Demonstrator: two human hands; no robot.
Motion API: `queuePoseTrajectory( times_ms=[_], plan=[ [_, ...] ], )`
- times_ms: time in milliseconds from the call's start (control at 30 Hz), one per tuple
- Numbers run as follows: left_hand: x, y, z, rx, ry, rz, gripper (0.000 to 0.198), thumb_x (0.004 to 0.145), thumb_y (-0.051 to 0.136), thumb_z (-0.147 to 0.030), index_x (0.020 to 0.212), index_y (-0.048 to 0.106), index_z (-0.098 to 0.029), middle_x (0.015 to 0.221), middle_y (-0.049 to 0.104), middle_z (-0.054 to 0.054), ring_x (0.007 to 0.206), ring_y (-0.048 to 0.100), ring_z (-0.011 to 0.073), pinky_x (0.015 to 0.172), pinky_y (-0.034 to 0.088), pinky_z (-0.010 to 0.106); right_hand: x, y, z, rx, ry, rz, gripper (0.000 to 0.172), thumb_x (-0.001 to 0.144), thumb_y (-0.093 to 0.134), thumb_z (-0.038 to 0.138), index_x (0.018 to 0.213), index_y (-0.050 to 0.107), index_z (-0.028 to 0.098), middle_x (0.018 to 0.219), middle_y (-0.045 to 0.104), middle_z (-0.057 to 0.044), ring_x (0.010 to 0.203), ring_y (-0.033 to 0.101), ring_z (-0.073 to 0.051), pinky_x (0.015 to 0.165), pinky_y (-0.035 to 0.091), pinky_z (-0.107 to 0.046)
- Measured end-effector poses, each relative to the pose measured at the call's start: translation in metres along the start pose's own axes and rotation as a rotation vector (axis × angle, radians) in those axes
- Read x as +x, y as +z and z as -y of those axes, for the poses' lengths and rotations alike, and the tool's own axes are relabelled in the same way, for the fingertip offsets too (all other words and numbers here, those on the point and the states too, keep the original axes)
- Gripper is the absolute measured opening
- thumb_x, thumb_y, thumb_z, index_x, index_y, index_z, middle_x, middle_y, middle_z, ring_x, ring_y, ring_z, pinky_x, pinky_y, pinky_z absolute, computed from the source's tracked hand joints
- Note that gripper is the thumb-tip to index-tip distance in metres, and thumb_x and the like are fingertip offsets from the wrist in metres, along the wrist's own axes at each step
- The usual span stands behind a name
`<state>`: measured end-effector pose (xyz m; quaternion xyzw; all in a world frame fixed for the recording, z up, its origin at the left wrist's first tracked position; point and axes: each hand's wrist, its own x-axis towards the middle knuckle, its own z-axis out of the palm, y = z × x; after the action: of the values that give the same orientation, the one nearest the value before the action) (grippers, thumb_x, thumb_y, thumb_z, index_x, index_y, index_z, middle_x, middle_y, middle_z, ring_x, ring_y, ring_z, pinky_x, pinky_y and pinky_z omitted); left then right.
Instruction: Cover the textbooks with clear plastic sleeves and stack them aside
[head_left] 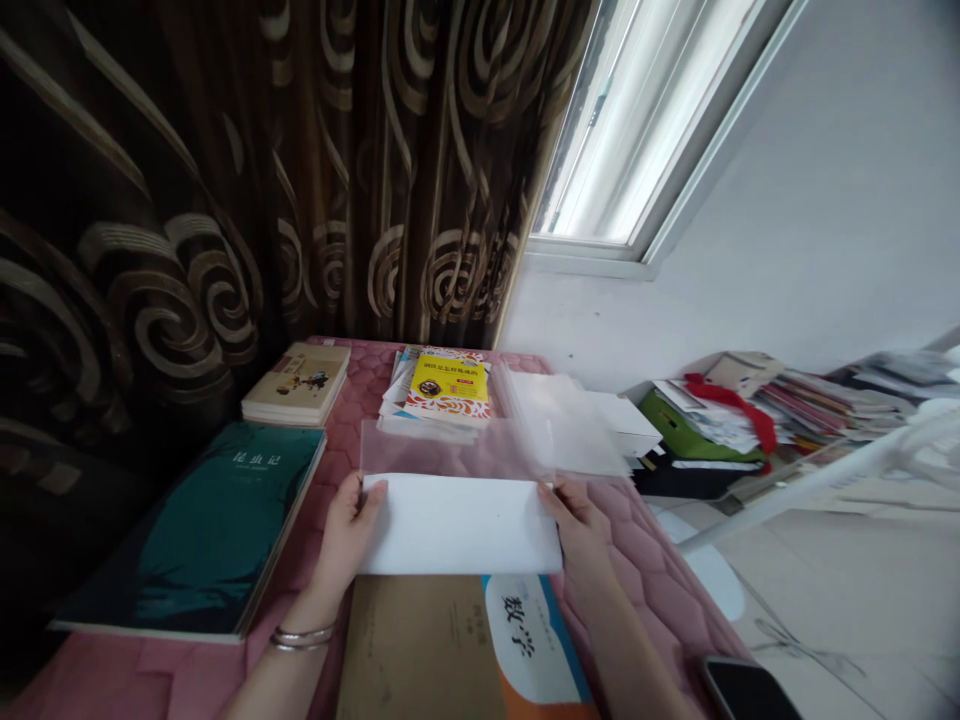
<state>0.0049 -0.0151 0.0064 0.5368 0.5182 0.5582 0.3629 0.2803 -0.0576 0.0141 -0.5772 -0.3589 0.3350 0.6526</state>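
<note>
My left hand (352,530) and my right hand (577,525) grip the two sides of a clear plastic book cover (457,525), thumbs on top. Its near part shows opaque white, while the see-through film stretches beyond it toward the back. Below the cover lies a textbook (420,640) with a brown, white, blue and orange front; its far end is hidden by the white part. More clear plastic covers (562,420) lie in a pile past my right hand. A silvery bracelet circles my left wrist.
A large teal book (225,520) lies at left, with a stack of beige books (296,383) behind it. A yellow-and-orange book (450,385) tops a pile at the back of the pink quilted surface (637,570). A phone (746,690) rests at the near right edge.
</note>
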Motion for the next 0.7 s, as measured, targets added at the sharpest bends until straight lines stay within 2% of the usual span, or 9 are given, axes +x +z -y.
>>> queuePoseTrajectory(
  times_ms=[67,133,267,300,367,433,500,600,700],
  plan=[
    [0.000,0.001,0.000,-0.001,0.004,-0.007,0.027,0.075,0.064,-0.048,0.077,0.061,-0.021,0.069,0.062,-0.001,0.066,0.055,0.0154,0.063,0.045,0.026,0.005,-0.001,-0.006,-0.030,-0.022,0.034,0.030,0.068,0.074,0.049,0.079,0.063,0.024,0.072,0.060,0.000,0.063,0.052,-0.018,0.058,0.045,-0.030],
    [0.000,0.001,0.000,-0.008,0.008,-0.015,0.026,0.075,0.063,-0.047,0.076,0.060,-0.021,0.067,0.061,-0.002,0.065,0.055,0.0149,0.062,0.045,0.025,0.010,-0.002,-0.010,-0.139,-0.140,-0.017,0.028,0.072,0.070,0.050,0.083,0.062,0.025,0.076,0.060,-0.001,0.066,0.053,-0.019,0.061,0.045,-0.033],
    [-0.001,0.002,-0.001,-0.019,0.003,-0.022,0.028,0.075,0.063,-0.049,0.078,0.059,-0.021,0.069,0.062,-0.002,0.067,0.056,0.0150,0.063,0.045,0.025,0.007,0.001,-0.007,-0.665,-0.682,-0.261,0.021,0.081,0.063,0.038,0.095,0.065,0.022,0.092,0.060,-0.008,0.086,0.054,-0.025,0.077,0.042,-0.040],
    [-0.001,0.002,-0.001,-0.011,0.002,-0.019,0.028,0.075,0.062,-0.049,0.079,0.060,-0.021,0.071,0.062,-0.001,0.067,0.057,0.0152,0.064,0.046,0.025,0.001,0.005,-0.005,-0.798,-0.806,-0.245,0.017,0.084,0.060,0.033,0.096,0.067,0.022,0.092,0.061,-0.008,0.086,0.053,-0.025,0.077,0.041,-0.040],
    [-0.002,0.002,-0.002,0.010,0.008,-0.015,0.028,0.076,0.061,-0.048,0.079,0.060,-0.020,0.071,0.063,-0.001,0.068,0.057,0.0153,0.064,0.045,0.025,-0.014,0.018,0.001,-0.985,-0.972,-0.080,0.020,0.089,0.053,0.022,0.100,0.069,0.024,0.085,0.061,-0.006,0.080,0.053,-0.022,0.073,0.037,-0.037],
    [-0.003,0.002,-0.003,0.026,0.019,-0.010,0.028,0.077,0.060,-0.048,0.079,0.059,-0.020,0.070,0.062,-0.001,0.067,0.057,0.0150,0.063,0.045,0.025,-0.032,0.036,0.004,-1.074,-1.038,0.151,0.029,0.090,0.050,0.015,0.110,0.068,0.025,0.080,0.062,-0.004,0.076,0.054,-0.020,0.069,0.034,-0.035],
    [-0.003,0.001,-0.003,0.031,0.028,-0.004,0.028,0.078,0.060,-0.048,0.079,0.059,-0.020,0.069,0.061,-0.001,0.066,0.056,0.0147,0.063,0.045,0.024,-0.047,0.054,0.002,-1.135,-1.068,0.309,0.035,0.090,0.049,0.012,0.119,0.065,0.024,0.079,0.063,-0.004,0.075,0.055,-0.020,0.068,0.033,-0.035],
    [-0.003,0.000,-0.003,0.035,0.034,0.008,0.029,0.079,0.059,-0.050,0.078,0.058,-0.021,0.069,0.061,-0.002,0.066,0.056,0.0147,0.063,0.044,0.024,-0.057,0.073,-0.003,-1.209,-1.062,0.382,0.041,0.090,0.049,0.010,0.128,0.060,0.021,0.081,0.065,-0.005,0.076,0.057,-0.021,0.068,0.034,-0.036],
    [-0.004,0.000,-0.002,0.039,0.050,0.042,0.028,0.081,0.059,-0.049,0.079,0.058,-0.021,0.070,0.061,-0.002,0.067,0.056,0.0148,0.064,0.044,0.024,-0.058,0.079,-0.008,-1.238,-1.019,0.340,0.045,0.092,0.045,0.011,0.136,0.052,0.019,0.080,0.066,-0.006,0.074,0.058,-0.022,0.066,0.033,-0.036]
  ],
)
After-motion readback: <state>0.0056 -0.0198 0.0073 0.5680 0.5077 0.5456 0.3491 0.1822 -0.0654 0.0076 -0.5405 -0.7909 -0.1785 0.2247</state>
